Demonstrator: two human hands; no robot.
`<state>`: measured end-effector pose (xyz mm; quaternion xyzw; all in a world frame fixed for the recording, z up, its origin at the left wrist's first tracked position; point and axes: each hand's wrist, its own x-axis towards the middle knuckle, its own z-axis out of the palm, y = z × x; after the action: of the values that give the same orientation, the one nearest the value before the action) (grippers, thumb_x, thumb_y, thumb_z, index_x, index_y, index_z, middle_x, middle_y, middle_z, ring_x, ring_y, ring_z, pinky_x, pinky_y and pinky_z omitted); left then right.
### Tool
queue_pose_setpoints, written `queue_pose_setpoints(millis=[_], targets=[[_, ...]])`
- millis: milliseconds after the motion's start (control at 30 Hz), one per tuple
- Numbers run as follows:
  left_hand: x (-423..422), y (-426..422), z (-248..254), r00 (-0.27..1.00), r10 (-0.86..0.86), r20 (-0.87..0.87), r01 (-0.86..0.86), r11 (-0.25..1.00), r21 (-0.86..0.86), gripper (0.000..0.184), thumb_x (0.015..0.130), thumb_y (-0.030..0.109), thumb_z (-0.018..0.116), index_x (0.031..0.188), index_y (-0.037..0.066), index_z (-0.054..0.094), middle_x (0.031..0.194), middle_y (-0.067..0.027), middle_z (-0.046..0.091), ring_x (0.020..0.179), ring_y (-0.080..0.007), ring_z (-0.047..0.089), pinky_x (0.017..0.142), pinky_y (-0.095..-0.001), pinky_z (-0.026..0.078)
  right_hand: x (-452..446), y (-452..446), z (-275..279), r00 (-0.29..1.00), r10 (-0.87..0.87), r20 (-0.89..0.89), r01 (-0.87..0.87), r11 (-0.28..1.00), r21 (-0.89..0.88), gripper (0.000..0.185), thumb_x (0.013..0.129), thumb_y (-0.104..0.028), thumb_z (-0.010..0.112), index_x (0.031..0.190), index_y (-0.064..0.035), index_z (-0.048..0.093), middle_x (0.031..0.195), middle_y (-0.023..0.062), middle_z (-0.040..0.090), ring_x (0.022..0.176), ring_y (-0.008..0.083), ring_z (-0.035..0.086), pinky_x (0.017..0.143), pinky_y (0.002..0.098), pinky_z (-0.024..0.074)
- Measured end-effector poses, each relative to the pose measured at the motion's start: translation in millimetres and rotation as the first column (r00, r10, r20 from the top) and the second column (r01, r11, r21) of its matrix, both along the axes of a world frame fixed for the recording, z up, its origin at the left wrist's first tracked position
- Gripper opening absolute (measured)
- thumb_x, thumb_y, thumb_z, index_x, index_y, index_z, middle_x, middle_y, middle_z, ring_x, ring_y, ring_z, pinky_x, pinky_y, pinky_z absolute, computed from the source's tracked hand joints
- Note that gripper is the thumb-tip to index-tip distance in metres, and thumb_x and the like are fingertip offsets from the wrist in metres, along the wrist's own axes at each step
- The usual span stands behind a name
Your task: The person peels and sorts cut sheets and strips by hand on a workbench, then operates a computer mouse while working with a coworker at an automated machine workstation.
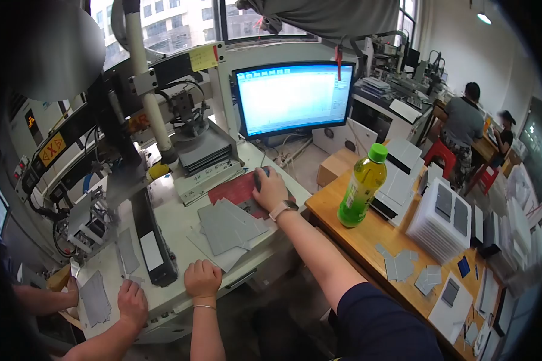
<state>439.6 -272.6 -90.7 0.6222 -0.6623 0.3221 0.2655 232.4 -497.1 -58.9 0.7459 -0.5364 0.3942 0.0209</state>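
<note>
My right hand (272, 191), with a watch at the wrist, is wrapped over a dark computer mouse (259, 175) on a red mouse pad (226, 191). My left hand (203, 280), a thin bracelet below it, rests on the front edge of the white machine table (180, 256) with its fingers curled and nothing visible in them. Between my hands lies a fanned pile of grey sheets (226, 225). A lit monitor (295, 99) with a mostly white window stands behind the mouse.
A co-worker's hands (132, 304) rest at the left beside grey strips (95, 299). A black bar (152, 240) lies nearby. On the wooden table (337, 240) at right stand a green-capped bottle (362, 186), stacked white trays (439, 225) and grey pieces (398, 265). Two people sit farther back.
</note>
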Motion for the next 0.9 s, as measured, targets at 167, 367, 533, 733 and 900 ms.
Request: queue_pose_setpoints(millis=[167,367,533,733,900], targets=[[0.0,1.9,-4.6,0.999,0.013,-0.040,-0.013,1.000,0.014,0.015,0.061,0.021,0.060,0.063,0.016,0.047,0.063,-0.0027,0.046,0.059,-0.0228,0.051,0.052,-0.0377,0.042,-5.2,7.6,20.7,0.995,0.103,-0.009,-0.104,0.992,-0.067,0.061,0.069,-0.027,0.071,0.120,-0.0007,0.051,0.122,0.0241,0.050,0.114,0.0429,0.047,0.100,0.0477,0.0358],[1.8,4.8,5.6,0.998,-0.005,-0.065,0.005,1.000,-0.007,0.016,0.063,0.026,0.062,0.063,0.015,0.049,0.063,-0.0013,0.050,0.061,-0.0200,0.054,0.055,-0.0342,0.044,-10.1,76.0,39.9,0.854,0.369,0.368,-0.286,0.922,-0.261,0.043,0.076,-0.009,0.064,0.116,-0.0021,0.052,0.120,0.0189,0.050,0.115,0.0345,0.048,0.100,0.0409,0.0355],[1.4,5.5,7.7,0.999,-0.015,-0.048,0.013,0.999,-0.047,0.017,0.066,0.026,0.061,0.064,0.015,0.048,0.064,-0.0002,0.051,0.063,-0.0189,0.054,0.056,-0.0323,0.044,-28.2,163.5,70.6,0.404,0.536,0.742,-0.570,0.781,-0.254,0.022,0.080,-0.010,0.055,0.099,-0.0002,0.054,0.104,0.0103,0.051,0.093,0.0194,0.049,0.085,0.0288,0.0390],[0.2,2.8,8.4,0.999,-0.011,-0.046,0.008,0.998,-0.058,0.014,0.068,0.023,0.059,0.064,0.016,0.048,0.064,-0.0005,0.049,0.063,-0.0194,0.054,0.055,-0.0333,0.044,-40.0,269.5,233.9,0.211,0.928,0.308,-0.577,0.372,-0.727,0.021,0.089,-0.032,0.051,0.081,-0.0122,0.048,0.085,0.0048,0.045,0.078,0.0198,0.044,0.070,0.0343,0.0351],[0.7,0.2,2.5,0.999,-0.029,-0.040,0.027,0.998,-0.054,0.014,0.068,0.023,0.059,0.063,0.015,0.049,0.064,-0.0019,0.050,0.061,-0.0207,0.054,0.055,-0.0345,0.044,-74.9,339.0,296.4,-0.169,0.894,0.414,-0.847,0.083,-0.525,0.025,0.079,-0.008,0.064,0.104,-0.0121,0.062,0.089,-0.0009,0.056,0.077,0.0130,0.051,0.065,0.0268,0.0426]])
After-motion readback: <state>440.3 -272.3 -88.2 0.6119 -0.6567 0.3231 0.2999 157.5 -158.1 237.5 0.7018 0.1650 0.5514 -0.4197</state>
